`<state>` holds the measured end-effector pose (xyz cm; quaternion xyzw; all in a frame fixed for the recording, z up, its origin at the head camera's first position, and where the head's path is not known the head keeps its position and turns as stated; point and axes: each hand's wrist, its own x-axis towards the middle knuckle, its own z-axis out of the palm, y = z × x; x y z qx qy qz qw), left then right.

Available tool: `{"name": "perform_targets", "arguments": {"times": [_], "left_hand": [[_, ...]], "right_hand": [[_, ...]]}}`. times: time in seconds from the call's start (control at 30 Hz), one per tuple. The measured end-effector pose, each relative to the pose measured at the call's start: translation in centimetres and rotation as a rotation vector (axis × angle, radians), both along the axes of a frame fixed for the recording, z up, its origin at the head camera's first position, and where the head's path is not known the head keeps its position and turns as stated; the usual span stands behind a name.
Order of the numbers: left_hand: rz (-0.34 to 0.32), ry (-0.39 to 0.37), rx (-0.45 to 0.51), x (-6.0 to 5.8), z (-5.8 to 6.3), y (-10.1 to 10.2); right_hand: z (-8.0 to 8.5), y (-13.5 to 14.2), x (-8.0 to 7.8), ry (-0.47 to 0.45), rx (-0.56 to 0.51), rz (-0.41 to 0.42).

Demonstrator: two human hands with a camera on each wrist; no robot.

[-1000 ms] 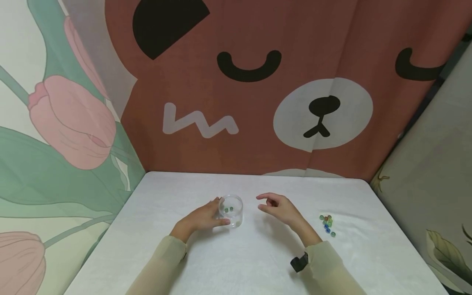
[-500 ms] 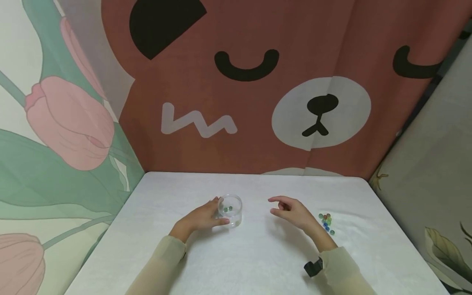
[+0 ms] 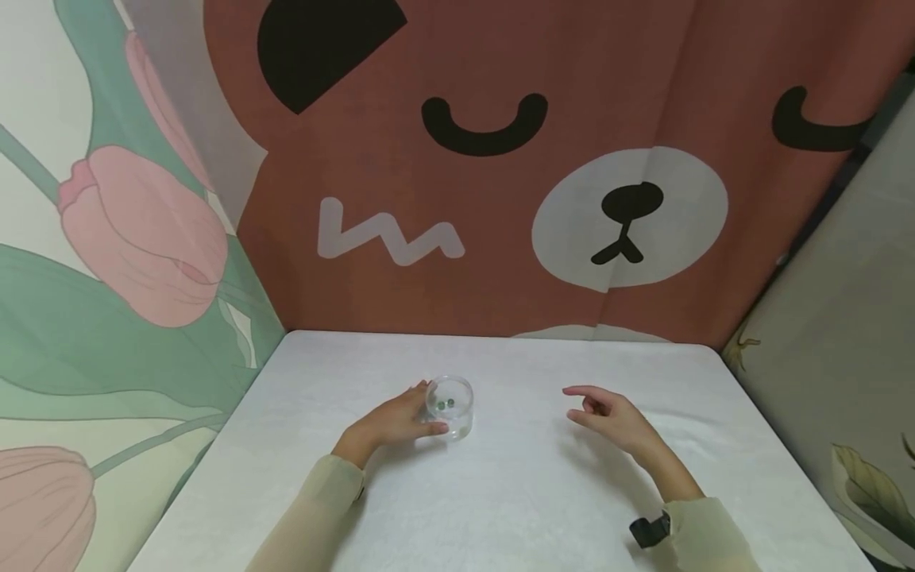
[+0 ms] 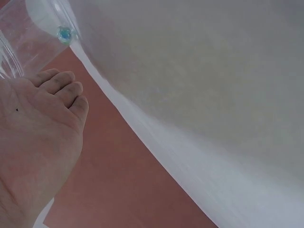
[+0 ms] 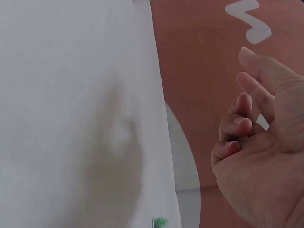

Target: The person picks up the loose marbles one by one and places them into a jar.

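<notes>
In the head view a clear round container (image 3: 460, 421) stands on the white table with two green marbles (image 3: 445, 403) showing inside. My left hand (image 3: 389, 417) holds its left side, thumb at the front and fingers behind. The left wrist view shows the container's wall (image 4: 28, 45) by the fingertips and a blue-green marble (image 4: 64, 34) in it. Over the table to the right, my right hand (image 3: 608, 415) holds nothing; index finger and thumb are apart, the other fingers curled inward. At the bottom of the right wrist view a green marble (image 5: 160, 223) is partly visible.
The white-covered table (image 3: 515, 492) reaches back to a brown bear-print curtain (image 3: 493, 294). Floral cloths hang at the left (image 3: 143, 238) and right (image 3: 822, 342). A black wrist device (image 3: 649, 532) sits at my right cuff.
My right hand has moved right, away from the container, and now hides the small group of loose marbles in the head view. The left hand and container have stayed in place.
</notes>
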<state>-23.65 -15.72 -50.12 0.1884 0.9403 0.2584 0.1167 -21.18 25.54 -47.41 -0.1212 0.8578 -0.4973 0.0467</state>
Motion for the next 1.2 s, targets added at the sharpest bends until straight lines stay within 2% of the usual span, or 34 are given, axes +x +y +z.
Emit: {"name": "perform_targets", "arguments": {"times": [0.27, 0.47, 0.7, 0.9, 1.2], "left_hand": [[-0.009, 0.001, -0.013, 0.0, -0.2, 0.2], [-0.008, 0.014, -0.020, -0.1, -0.4, 0.2], [-0.003, 0.009, -0.011, 0.0, -0.5, 0.3], [0.003, 0.011, -0.007, 0.2, -0.5, 0.1], [0.003, 0.016, -0.025, 0.0, -0.1, 0.1]], "right_hand": [[-0.2, 3.5, 0.4, 0.006, 0.064, -0.077], [-0.3, 5.4, 0.6, -0.033, 0.100, -0.109], [-1.4, 7.9, 0.4, -0.042, 0.071, -0.132], [-2.0, 9.1, 0.3, -0.075, 0.071, -0.147], [-2.1, 10.5, -0.3, -0.122, 0.168, -0.169]]}}
